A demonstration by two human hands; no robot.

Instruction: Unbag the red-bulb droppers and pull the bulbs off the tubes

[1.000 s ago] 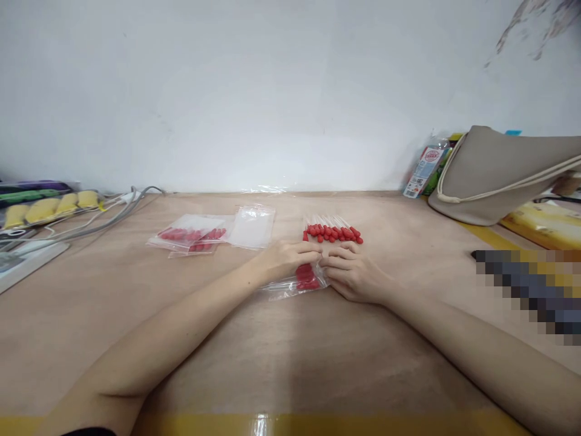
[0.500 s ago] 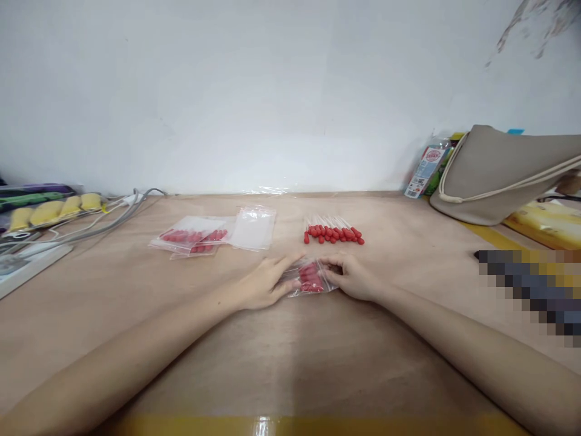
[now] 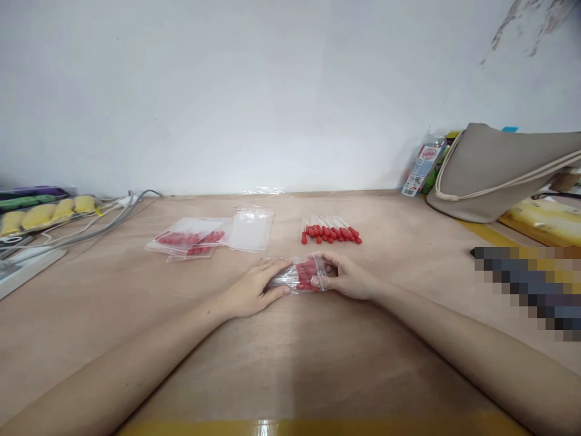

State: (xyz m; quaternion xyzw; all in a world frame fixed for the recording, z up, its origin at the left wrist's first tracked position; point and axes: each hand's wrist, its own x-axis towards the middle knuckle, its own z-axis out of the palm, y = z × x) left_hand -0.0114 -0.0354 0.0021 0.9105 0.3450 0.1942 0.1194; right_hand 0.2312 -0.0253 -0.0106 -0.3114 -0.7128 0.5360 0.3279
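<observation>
A clear plastic zip bag [image 3: 305,274] lies on the table in front of me, with several red-tipped sticks inside; their red heads are at its right end. My left hand [image 3: 256,289] grips the left part, fingers along the far edge and thumb along the near edge. At the right end, my right hand [image 3: 351,275] pinches the bag between thumb and fingers. Just beyond is a loose pile of red-headed sticks [image 3: 331,233]. Farther left, filled bags of red-headed sticks [image 3: 188,238] overlap beside a stack of flat clear bags [image 3: 250,230].
At left are a white power strip [image 3: 34,271], grey cables [image 3: 113,227] and a yellow padded item [image 3: 49,213]. To the right stand a grey-beige bag [image 3: 490,175] and a bottle [image 3: 425,166], near a yellow packet [image 3: 544,221] and a blurred dark object [image 3: 521,290]. A wall [image 3: 272,97] closes the back.
My left hand has slid left along the bag, so the pale sticks now show. My right hand has stayed at the right end, its thumb now over the bag.
</observation>
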